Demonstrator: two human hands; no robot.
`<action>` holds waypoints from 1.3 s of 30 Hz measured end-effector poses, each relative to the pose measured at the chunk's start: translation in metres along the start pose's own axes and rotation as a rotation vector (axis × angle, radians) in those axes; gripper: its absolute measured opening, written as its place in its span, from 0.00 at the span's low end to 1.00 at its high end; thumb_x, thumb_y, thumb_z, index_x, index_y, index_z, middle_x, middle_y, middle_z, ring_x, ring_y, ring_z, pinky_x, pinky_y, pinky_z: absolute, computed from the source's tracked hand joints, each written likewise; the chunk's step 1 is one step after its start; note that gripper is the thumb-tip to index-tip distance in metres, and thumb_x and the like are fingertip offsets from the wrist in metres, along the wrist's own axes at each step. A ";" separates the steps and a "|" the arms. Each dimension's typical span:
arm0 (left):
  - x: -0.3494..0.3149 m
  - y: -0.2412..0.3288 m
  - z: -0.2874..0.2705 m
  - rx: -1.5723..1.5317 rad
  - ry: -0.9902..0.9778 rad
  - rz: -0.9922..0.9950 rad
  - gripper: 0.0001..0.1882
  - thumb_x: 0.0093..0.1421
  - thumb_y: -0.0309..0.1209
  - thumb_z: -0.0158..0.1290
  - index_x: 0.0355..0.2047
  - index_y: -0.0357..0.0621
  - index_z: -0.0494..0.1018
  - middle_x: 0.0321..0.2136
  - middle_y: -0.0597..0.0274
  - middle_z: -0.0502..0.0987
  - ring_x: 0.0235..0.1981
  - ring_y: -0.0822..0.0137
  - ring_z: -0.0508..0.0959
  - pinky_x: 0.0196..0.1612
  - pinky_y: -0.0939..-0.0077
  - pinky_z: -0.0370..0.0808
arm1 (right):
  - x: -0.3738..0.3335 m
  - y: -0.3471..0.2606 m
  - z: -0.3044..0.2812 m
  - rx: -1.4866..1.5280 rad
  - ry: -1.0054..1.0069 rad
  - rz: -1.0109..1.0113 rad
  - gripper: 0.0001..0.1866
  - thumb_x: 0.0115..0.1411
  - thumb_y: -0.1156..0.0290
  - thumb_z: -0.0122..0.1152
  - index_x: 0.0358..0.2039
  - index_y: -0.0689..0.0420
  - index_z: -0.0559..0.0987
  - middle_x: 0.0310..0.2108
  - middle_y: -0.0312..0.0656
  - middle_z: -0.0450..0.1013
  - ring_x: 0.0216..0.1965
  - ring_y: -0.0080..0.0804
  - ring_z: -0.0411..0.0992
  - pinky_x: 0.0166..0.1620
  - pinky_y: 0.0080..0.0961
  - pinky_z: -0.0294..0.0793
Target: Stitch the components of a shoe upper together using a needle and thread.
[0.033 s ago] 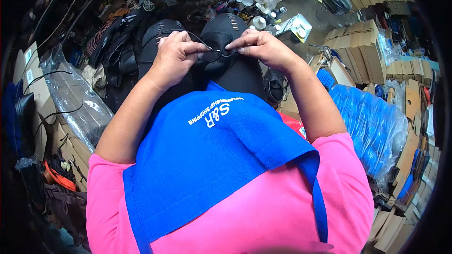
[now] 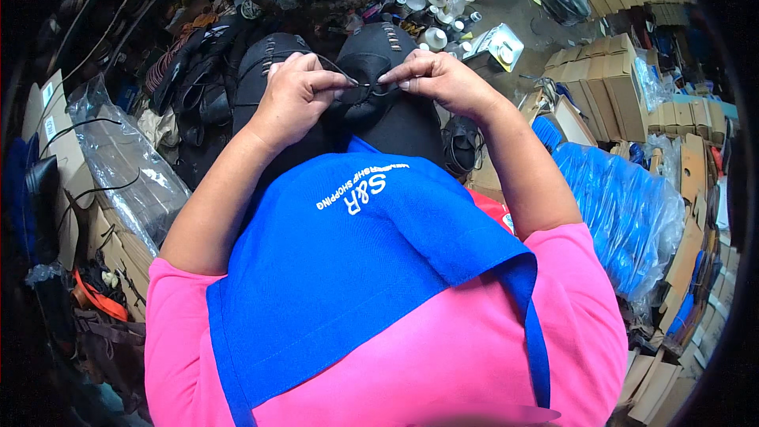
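Note:
Over my lap, my left hand (image 2: 298, 95) pinches a thin black cord (image 2: 337, 69) between thumb and forefinger. That cord loops up behind the hand and runs across to my right hand (image 2: 443, 81). There the thumb and forefinger are closed on the cord's other part, and the two pinches sit a short gap apart. Just beneath the fingertips lies a rounded black piece (image 2: 365, 108), perhaps a shoe upper; dark cloth around it makes its outline hard to read. A blue apron (image 2: 316, 205) covers my front.
Several white bottles (image 2: 435, 38) stand beyond my knees, beside a white rectangular can (image 2: 503, 49). On the right are cardboard pieces (image 2: 605, 87) and a plastic-wrapped blue bundle (image 2: 617, 213). Black shoe-like items (image 2: 198, 87) pile up at left, near clear plastic wrap (image 2: 118, 158).

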State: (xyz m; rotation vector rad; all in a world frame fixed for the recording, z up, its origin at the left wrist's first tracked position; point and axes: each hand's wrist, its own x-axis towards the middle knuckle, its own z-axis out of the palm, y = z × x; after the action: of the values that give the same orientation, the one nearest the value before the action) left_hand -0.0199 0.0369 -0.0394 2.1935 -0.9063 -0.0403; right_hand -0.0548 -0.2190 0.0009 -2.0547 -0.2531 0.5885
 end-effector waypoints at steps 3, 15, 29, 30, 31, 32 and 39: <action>0.007 -0.004 0.003 -0.019 -0.019 0.003 0.08 0.48 0.29 0.60 0.31 0.55 0.81 0.22 0.65 0.69 0.31 0.63 0.71 0.37 0.68 0.66 | 0.003 0.005 -0.003 0.033 -0.030 0.002 0.14 0.56 0.74 0.57 0.43 0.53 0.81 0.32 0.34 0.69 0.40 0.25 0.65 0.48 0.22 0.63; 0.003 0.004 0.010 -0.220 -0.081 -0.062 0.11 0.48 0.24 0.60 0.34 0.42 0.79 0.26 0.59 0.75 0.34 0.62 0.75 0.39 0.71 0.71 | -0.001 0.009 0.013 0.259 0.056 0.052 0.15 0.54 0.74 0.63 0.44 0.58 0.80 0.35 0.33 0.78 0.36 0.17 0.71 0.43 0.17 0.70; 0.025 0.020 0.008 -0.504 -0.200 -0.316 0.09 0.51 0.23 0.59 0.33 0.36 0.75 0.29 0.64 0.77 0.31 0.75 0.75 0.37 0.79 0.72 | 0.017 -0.002 0.016 0.136 0.120 0.071 0.09 0.51 0.71 0.67 0.33 0.60 0.80 0.30 0.33 0.75 0.32 0.16 0.70 0.37 0.16 0.69; 0.028 0.026 -0.001 -0.331 -0.202 -0.246 0.09 0.49 0.24 0.59 0.33 0.37 0.75 0.28 0.61 0.77 0.30 0.71 0.76 0.36 0.76 0.72 | 0.019 -0.006 0.014 0.089 0.112 0.061 0.08 0.51 0.71 0.67 0.30 0.60 0.79 0.29 0.32 0.75 0.31 0.16 0.69 0.35 0.16 0.68; 0.030 0.029 -0.005 -0.158 -0.203 -0.176 0.10 0.48 0.25 0.60 0.32 0.37 0.75 0.27 0.58 0.77 0.29 0.67 0.76 0.35 0.74 0.72 | 0.019 -0.007 0.013 0.041 0.103 0.050 0.07 0.51 0.71 0.67 0.28 0.60 0.79 0.28 0.32 0.74 0.30 0.16 0.69 0.34 0.16 0.68; 0.029 0.026 -0.008 -0.116 -0.188 -0.096 0.09 0.47 0.27 0.60 0.30 0.39 0.75 0.26 0.53 0.75 0.29 0.58 0.76 0.35 0.68 0.71 | 0.019 -0.005 0.011 0.043 0.106 0.050 0.07 0.51 0.71 0.67 0.28 0.60 0.79 0.28 0.32 0.74 0.30 0.16 0.69 0.34 0.16 0.68; 0.011 0.021 -0.022 -0.145 -0.206 -0.159 0.07 0.51 0.25 0.57 0.30 0.38 0.72 0.26 0.53 0.74 0.30 0.59 0.75 0.35 0.69 0.70 | 0.003 0.015 0.002 0.320 0.128 -0.015 0.07 0.52 0.70 0.67 0.26 0.57 0.77 0.26 0.28 0.70 0.29 0.16 0.66 0.34 0.16 0.67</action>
State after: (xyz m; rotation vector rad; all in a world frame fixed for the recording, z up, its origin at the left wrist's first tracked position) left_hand -0.0176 0.0343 -0.0070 2.1472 -0.8099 -0.4023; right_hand -0.0546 -0.2242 -0.0138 -1.7704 -0.0916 0.4538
